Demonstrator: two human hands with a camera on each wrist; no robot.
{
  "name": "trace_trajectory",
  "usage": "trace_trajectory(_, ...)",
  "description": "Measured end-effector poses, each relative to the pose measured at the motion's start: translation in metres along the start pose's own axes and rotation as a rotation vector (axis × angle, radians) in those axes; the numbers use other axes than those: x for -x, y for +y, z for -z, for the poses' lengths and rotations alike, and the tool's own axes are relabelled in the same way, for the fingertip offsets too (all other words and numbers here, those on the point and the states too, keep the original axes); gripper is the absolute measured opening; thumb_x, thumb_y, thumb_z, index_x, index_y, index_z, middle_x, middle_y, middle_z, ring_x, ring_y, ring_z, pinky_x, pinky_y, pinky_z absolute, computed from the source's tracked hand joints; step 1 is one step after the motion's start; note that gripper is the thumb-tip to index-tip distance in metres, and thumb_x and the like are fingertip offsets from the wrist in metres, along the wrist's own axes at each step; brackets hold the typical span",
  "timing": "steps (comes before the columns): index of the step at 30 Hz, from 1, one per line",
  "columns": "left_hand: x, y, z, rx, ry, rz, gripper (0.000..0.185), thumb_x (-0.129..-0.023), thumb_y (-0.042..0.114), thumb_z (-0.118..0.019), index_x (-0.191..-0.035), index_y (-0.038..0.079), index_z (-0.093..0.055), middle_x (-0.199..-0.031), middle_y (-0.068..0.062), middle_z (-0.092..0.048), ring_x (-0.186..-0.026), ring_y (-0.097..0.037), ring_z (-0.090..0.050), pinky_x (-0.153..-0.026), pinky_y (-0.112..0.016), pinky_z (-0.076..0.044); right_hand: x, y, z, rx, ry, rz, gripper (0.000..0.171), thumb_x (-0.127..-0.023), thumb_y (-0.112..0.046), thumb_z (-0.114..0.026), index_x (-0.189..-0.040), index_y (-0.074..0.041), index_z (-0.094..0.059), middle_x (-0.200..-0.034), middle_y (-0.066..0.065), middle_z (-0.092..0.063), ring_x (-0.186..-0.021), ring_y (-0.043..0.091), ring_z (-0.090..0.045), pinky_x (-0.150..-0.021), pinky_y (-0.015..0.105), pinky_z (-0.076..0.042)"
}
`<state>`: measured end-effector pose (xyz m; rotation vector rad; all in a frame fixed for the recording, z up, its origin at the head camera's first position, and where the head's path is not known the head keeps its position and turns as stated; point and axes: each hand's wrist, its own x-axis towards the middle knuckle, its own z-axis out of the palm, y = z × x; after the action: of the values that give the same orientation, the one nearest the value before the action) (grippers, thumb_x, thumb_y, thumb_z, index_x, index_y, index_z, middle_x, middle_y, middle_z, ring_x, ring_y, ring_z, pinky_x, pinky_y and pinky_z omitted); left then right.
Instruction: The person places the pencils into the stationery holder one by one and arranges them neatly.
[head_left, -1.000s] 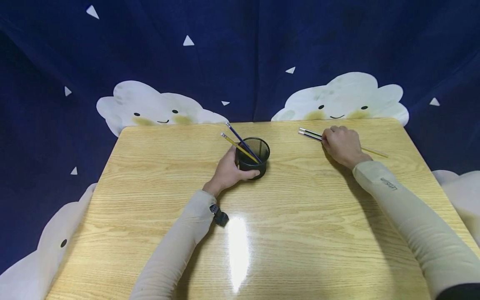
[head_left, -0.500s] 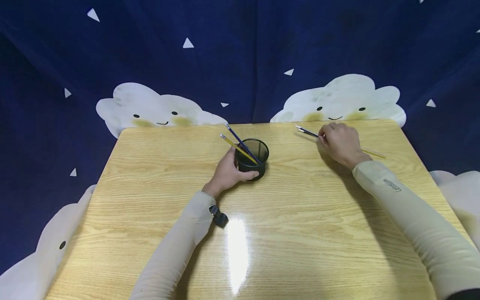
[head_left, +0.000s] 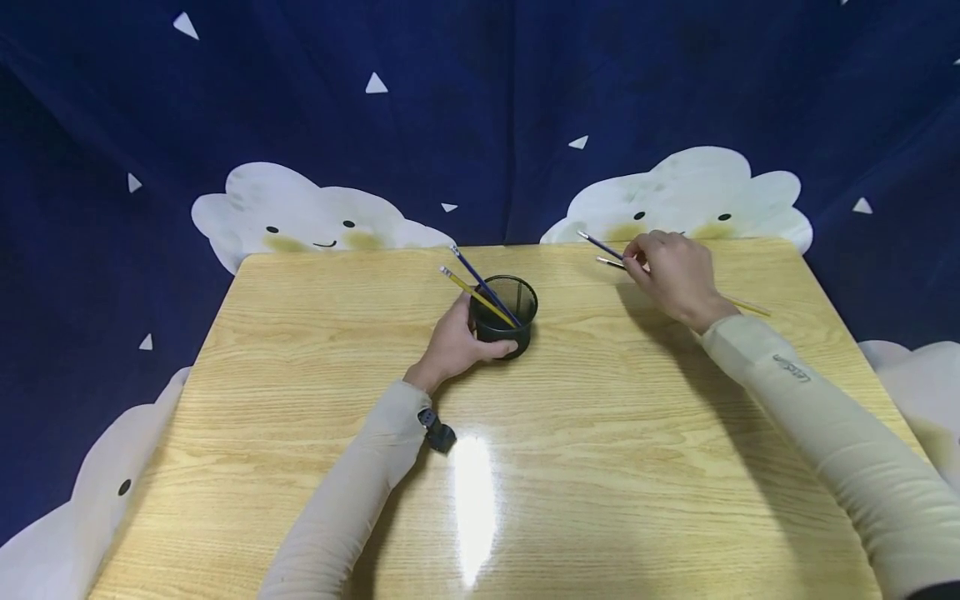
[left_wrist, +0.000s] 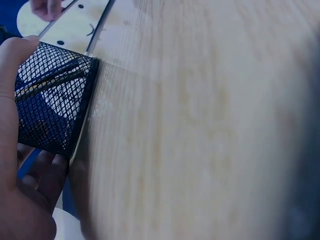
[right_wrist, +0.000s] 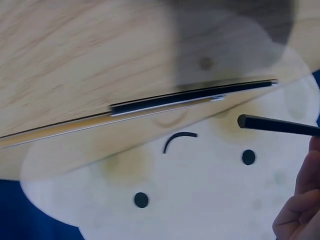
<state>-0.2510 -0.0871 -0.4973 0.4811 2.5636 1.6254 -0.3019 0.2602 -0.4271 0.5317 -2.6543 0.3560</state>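
Worktop [head_left: 600, 467]: wood-grain, far edge against a dark blue cloud-print backdrop [head_left: 480, 125]. Large bare area from centre toward 6 o'clock; both forearms cross it.

Left hand [head_left: 453, 342]: fingers curled round the black mesh cup [head_left: 507, 315], which stands upright near worktop centre, well away from every edge. Cup holds a yellow pencil [head_left: 468, 290] and a blue pencil [head_left: 472, 271], both leaning toward 10–11 o'clock.

Right hand [head_left: 671, 275]: at about 1 o'clock, close to the far edge. Fingers pinch a dark pencil [head_left: 600, 246], lifted off the worktop; long axis runs 10-to-4 o'clock, free end toward 10, out past the far edge in the right wrist view.

A further pencil [head_left: 611, 263] lies flat just beside the hand, roughly parallel.
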Motion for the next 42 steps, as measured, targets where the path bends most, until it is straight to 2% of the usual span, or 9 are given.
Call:
trace_trajectory(6, 0.000, 0.001, 0.001, 0.001, 0.001, -0.001, 0.078, -0.070, 0.036, -0.093, -0.133, 0.019, -0.051, -0.120, 0.005, -0.062, -0.113, -0.012, -0.058, -0.100, -0.037, -0.045, -0.007, -0.016, 0.004, -0.052, 0.003, -0.019, 0.011, -0.095, -0.021, -0.065, -0.092, -0.012, -0.071, -0.087, 0.003, -0.070, -0.079, 0.029, -0.064, -0.057, 0.048, -0.045)
trace_trajectory(11, 0.000, 0.000, 0.002, 0.019, -0.007, -0.022, 0.084, -0.070, 0.034, -0.093, -0.138, 0.012, -0.050, -0.122, 0.004, -0.062, -0.114, -0.012, -0.058, -0.101, -0.037, -0.045, -0.008, -0.030, 0.002, -0.091, 0.029, 0.000, 0.010, -0.095, -0.023, -0.067, -0.093, -0.014, -0.072, -0.088, 0.001, -0.071, -0.080, 0.025, -0.065, -0.058, 0.046, -0.046)
trace_trajectory(22, -0.001, 0.001, 0.001, 0.024, -0.014, -0.029, 0.085, -0.071, 0.034, -0.093, -0.140, 0.011, -0.049, -0.122, 0.004, -0.061, -0.114, -0.011, -0.058, -0.101, -0.037, -0.045, -0.013, -0.063, 0.013, -0.205, 0.098, 0.025, 0.010, -0.095, -0.026, -0.068, -0.094, -0.017, -0.073, -0.085, -0.006, -0.069, -0.069, 0.012, -0.058, -0.060, 0.036, -0.043)
trace_trajectory(29, 0.000, 0.001, 0.001, 0.022, -0.013, -0.023, 0.084, -0.071, 0.033, -0.093, -0.139, 0.011, -0.049, -0.123, 0.003, -0.061, -0.115, -0.012, -0.058, -0.101, -0.038, -0.045, -0.017, -0.082, 0.019, -0.290, 0.152, 0.058, 0.012, -0.096, -0.026, -0.069, -0.093, -0.015, -0.073, -0.083, -0.004, -0.068, -0.068, 0.015, -0.059, -0.062, 0.032, -0.042)
trace_trajectory(42, -0.001, -0.001, 0.000, 0.013, -0.005, -0.019, 0.087, -0.070, 0.034, -0.093, -0.141, 0.012, -0.048, -0.123, 0.006, -0.061, -0.116, -0.009, -0.057, -0.102, -0.034, -0.044, -0.036, -0.103, 0.036, -0.421, 0.249, 0.077, 0.012, -0.096, -0.023, -0.071, -0.097, -0.011, -0.074, -0.085, -0.001, -0.069, -0.069, 0.011, -0.059, -0.064, 0.029, -0.041)
